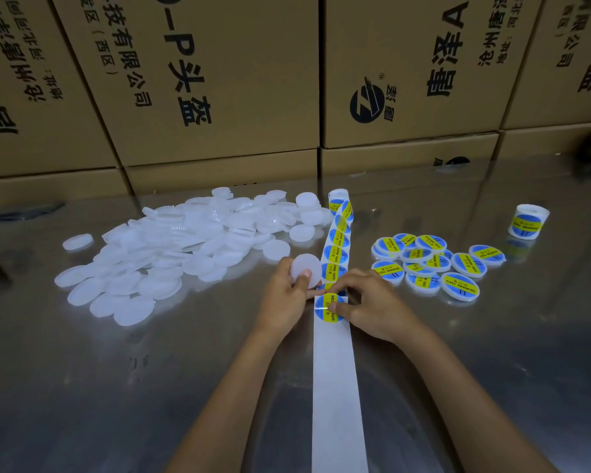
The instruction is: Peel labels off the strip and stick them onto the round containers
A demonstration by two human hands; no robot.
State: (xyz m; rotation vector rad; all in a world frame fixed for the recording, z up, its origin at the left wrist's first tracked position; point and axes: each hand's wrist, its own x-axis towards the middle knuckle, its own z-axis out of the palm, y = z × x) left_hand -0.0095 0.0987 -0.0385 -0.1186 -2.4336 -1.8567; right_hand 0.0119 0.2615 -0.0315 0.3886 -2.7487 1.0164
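surroundings: we see brown cardboard boxes point(219, 80) w/ black printed characters stacked as a wall along the far edge; second label roll point(528, 221) stands upright far right, well apart from the rest.
table: shiny metal table point(116, 387), reflective, lightly scuffed.
blank pile: big loose heap of blank containers point(185, 247) left of centre, flat round discs, translucent white plastic, many overlapping; one lies apart at far left.
done pile: labelled containers point(434, 262) on the right, just beside our right hand, overlapping, blue/yellow faces up.
in the way: our two hands cover part of the strip's middle; piles sit either side of it, not on it.
strip: white paper strip point(335, 370), long axis runs near-to-far, slightly tilted right at the far end, where it curls up into a roll point(339, 199). Near part bare; far part carries round blue/yellow labels in a row.
left hand: our left hand point(285, 295) grips one blank container point(306, 269), thumb across its face, just left of strip.
right hand: our right hand point(369, 303) pinches the edge of the nearest label point(330, 307), thumb & forefinger; label partly lifted, we can't tell how far.
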